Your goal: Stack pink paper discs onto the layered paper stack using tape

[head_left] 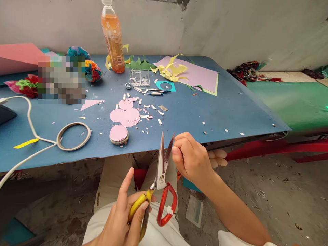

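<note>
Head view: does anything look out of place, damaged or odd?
The scissors look odd: one handle is yellow, the other red. Their open blades point up close to the right hand. Paper scraps litter the table, and a pixelated patch hides something at its left. Nothing looks spilled.

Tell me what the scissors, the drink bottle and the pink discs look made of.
Scissors: shiny, reflective blades suggest metal; glossy red and yellow handles look plastic-coated.
Drink bottle: probably clear plastic; orange liquid shows through.
Pink discs: matte, apparently paper, thin and flat.
</note>
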{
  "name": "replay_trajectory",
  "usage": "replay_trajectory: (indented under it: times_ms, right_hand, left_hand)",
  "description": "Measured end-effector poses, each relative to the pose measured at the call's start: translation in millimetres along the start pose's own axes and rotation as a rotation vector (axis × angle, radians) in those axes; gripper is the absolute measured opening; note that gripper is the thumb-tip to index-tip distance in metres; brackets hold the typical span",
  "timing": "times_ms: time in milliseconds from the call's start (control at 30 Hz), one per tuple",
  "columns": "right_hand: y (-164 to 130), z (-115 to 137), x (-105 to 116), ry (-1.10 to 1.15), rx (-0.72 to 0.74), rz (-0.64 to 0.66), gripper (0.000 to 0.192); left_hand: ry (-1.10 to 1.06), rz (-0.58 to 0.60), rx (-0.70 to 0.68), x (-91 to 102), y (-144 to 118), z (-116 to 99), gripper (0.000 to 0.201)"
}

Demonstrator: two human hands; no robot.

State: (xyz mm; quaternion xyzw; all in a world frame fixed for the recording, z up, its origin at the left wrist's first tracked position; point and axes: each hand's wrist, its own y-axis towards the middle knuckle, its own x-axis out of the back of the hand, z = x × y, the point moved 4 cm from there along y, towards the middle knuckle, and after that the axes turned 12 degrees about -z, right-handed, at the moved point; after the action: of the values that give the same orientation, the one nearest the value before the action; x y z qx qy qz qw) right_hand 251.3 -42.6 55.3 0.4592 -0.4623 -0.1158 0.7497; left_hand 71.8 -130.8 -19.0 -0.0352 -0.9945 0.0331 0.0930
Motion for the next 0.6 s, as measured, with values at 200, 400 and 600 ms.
replay_trajectory:
  times_ms: [200,400,600]
  right_hand:
    - [0.7,-3.1,6.6,0.163,-0.064,-0.043,0.009]
    - [-2.0,-5.4,16.5,0.149,-0.122,-0.115,0.024]
    - [-5.7,-14.3,26.4,0.138,-0.187,-0.217,0.024]
  left_hand:
    - [-0.081,-0.040,0.092,0.9,-0.7,0.6,0.061]
    - [-0.238,-0.018,0.280,1.2,5.5,-4.8,0.070]
    - [-0.369,-0.010,0.408,1.5,10.1,-5.6,0.077]
